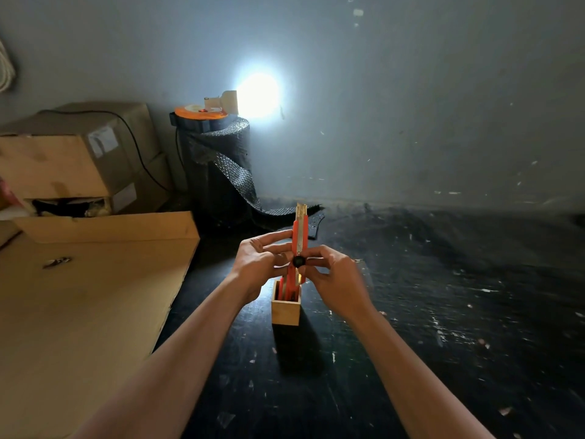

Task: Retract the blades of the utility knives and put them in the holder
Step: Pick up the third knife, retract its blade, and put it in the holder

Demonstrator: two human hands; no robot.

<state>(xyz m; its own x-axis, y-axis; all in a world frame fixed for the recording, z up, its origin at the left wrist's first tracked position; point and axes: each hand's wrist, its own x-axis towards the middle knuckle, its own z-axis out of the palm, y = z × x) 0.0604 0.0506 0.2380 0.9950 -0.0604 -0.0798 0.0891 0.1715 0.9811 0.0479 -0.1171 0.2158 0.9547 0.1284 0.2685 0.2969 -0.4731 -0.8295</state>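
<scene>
An orange utility knife point(299, 236) stands upright in both my hands, just above the wooden holder point(286, 310). Its metal blade sticks out of the top end. My left hand point(258, 264) grips the knife's body from the left. My right hand point(329, 274) pinches the black slider knob on its front from the right. The small square holder sits on the dark floor below and holds other orange knives, partly hidden behind my hands.
A flat cardboard sheet point(88, 312) covers the floor at left, with cardboard boxes point(76, 160) behind it. A roll of black bubble wrap point(218, 166) stands by the wall with a bright lamp point(256, 95) on top. The dark floor point(443, 312) stretches to the right.
</scene>
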